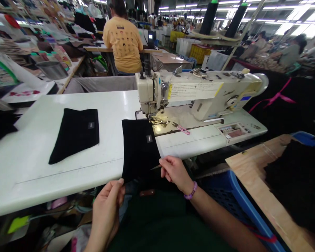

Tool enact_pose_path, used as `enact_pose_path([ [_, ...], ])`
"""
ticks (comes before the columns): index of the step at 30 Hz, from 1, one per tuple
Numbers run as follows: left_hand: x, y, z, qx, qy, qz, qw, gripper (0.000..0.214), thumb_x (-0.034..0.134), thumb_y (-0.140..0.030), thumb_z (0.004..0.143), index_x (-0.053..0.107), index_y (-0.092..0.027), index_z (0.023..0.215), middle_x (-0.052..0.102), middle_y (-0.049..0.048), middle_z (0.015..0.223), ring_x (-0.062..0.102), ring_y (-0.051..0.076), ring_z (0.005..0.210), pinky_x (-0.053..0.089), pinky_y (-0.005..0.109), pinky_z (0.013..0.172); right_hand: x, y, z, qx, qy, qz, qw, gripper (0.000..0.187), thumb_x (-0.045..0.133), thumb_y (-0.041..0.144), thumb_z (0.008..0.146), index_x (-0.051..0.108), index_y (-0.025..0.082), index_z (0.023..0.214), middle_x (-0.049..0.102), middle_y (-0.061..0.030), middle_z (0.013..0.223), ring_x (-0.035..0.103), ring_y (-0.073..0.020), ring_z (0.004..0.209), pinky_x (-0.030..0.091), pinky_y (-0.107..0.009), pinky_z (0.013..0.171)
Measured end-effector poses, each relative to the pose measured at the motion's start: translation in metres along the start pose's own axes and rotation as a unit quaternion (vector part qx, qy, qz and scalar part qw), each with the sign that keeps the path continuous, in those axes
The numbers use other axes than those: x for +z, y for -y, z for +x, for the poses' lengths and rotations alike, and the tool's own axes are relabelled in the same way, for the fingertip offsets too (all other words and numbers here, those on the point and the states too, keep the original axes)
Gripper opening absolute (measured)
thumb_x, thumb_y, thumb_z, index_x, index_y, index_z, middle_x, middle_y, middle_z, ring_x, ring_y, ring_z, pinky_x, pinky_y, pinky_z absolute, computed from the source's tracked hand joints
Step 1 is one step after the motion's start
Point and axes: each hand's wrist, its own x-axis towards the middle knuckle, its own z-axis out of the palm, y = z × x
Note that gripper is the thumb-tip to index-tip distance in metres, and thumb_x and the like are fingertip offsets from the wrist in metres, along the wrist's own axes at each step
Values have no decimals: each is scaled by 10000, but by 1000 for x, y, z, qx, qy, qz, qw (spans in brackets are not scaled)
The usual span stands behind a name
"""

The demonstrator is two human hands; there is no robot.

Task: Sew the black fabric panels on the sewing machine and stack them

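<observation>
A black fabric piece (138, 148) with a small label lies over the table's front edge, its far edge beside the needle area of the sewing machine (149, 94). My left hand (109, 203) pinches its near left corner. On the right, my right hand (174, 171), a purple band on the wrist, pinches the near right corner. The cloth stretches between both hands, and its lower edge is dark against my clothing. Another black fabric piece (77, 133) with a similar label lies flat to the left. Pink-handled thread snips (181, 128) rest on the machine bed.
The white table (94, 175) has a rounded front edge. At the right stand a blue basket (233, 182) and a wooden board (262, 157) bearing dark cloth. Black thread cones (209, 17) rise behind the machine. A person in a yellow shirt (123, 42) sits ahead, facing away.
</observation>
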Motion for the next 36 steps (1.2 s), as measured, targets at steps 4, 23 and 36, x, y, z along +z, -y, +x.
enact_pose_path([
  [4,-5,-13,-1,251,-87,204,942,277,672,-446,833,571,-214,721,492,-38,598,434,126,527,368,253,520,-4,0,2,6,8,2,1000,362,607,523,794,567,186,669,516,57,406,302,-43,295,168,-188,340],
  [23,59,-30,31,616,136,476,612,157,530,-140,941,611,-164,808,621,61,810,535,209,741,459,352,677,-25,-2,0,-470,-102,-355,802,206,529,201,948,622,156,1126,673,-117,1049,629,-225,987,523,-362,854],
  [36,81,-64,83,556,165,595,557,391,596,-315,944,604,-200,1317,645,117,1285,570,316,1162,485,472,954,-30,3,11,-548,-9,-472,690,176,481,92,974,625,183,932,718,-45,952,629,-191,1045,376,-421,1099],
])
